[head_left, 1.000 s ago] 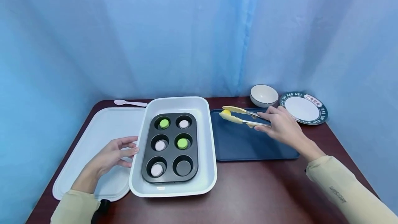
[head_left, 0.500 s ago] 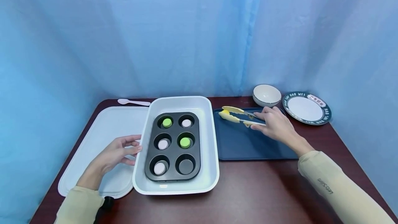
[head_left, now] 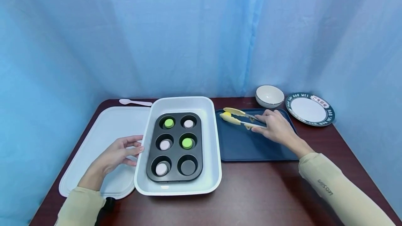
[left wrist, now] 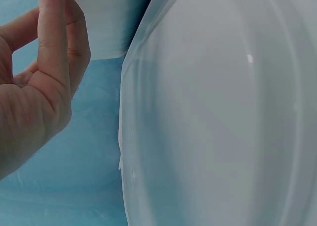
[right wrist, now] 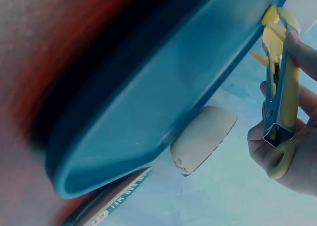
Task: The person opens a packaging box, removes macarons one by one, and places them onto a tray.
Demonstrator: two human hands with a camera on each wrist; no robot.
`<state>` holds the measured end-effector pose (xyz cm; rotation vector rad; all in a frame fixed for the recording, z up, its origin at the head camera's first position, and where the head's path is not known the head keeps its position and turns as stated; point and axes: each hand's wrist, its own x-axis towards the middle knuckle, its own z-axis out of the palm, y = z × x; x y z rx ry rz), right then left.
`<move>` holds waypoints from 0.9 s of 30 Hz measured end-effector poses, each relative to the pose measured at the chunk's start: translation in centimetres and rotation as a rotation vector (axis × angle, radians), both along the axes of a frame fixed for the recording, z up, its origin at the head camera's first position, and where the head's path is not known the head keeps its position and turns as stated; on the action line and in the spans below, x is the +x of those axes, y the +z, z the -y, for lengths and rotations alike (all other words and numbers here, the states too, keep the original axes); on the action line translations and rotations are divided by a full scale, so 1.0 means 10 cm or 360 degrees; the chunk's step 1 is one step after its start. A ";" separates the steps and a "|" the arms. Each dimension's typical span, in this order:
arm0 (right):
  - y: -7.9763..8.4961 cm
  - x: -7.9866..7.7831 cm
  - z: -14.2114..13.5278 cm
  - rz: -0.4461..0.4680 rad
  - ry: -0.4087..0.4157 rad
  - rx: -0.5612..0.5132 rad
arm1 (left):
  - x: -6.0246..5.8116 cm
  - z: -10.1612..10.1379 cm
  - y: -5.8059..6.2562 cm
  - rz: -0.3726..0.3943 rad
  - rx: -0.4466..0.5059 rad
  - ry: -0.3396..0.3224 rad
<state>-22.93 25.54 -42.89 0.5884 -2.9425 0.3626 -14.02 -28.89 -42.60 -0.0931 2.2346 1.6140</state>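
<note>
My right hand (head_left: 277, 128) grips yellow-tipped metal tongs (head_left: 231, 119) over the dark blue tray (head_left: 251, 151). Between the tong tips is a small round yellow piece (head_left: 226, 114), partly hidden; the right wrist view shows it as a yellow disc (right wrist: 269, 15) by the tray's far edge. My left hand (head_left: 116, 154) touches the left side of a white bin (head_left: 211, 149) with relaxed fingers. Inside the bin lies a black muffin pan (head_left: 175, 151). Green macaron-like discs (head_left: 187, 143) and pale pink ones (head_left: 164, 145) sit in its cups; the near right cup holds nothing.
A white lid (head_left: 110, 128) lies left of the bin, with a pale pink spoon (head_left: 135, 103) behind it. Past the tray stand a white bowl (head_left: 269, 96) and a green-rimmed plate (head_left: 309, 109). A blue curtain (head_left: 176, 37) closes off the back and sides.
My right hand and the tongs have moved slightly left, with the yellow piece between the tips. The whole scene shifted a little right in the head view. My left hand stays at the bin.
</note>
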 end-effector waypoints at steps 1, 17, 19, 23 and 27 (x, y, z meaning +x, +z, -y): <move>0.00 0.00 0.00 0.0009 0.0000 -0.0004 | 0.00 0.00 0.00 0.0001 -0.0004 0.0003; -0.04 0.07 -0.05 0.0107 0.0027 -0.0022 | -0.01 -0.01 0.00 0.0019 -0.0006 0.0015; -0.04 0.07 -0.05 0.0102 0.0033 -0.0022 | -0.01 -0.01 0.00 0.0021 -0.0001 0.0014; -0.03 0.07 -0.05 0.0089 0.0029 -0.0013 | -0.02 0.00 0.00 0.0013 -0.0001 0.0005; 0.05 0.10 -0.06 0.0045 0.0038 -0.0016 | -0.02 0.00 0.00 -0.0001 -0.0004 -0.0002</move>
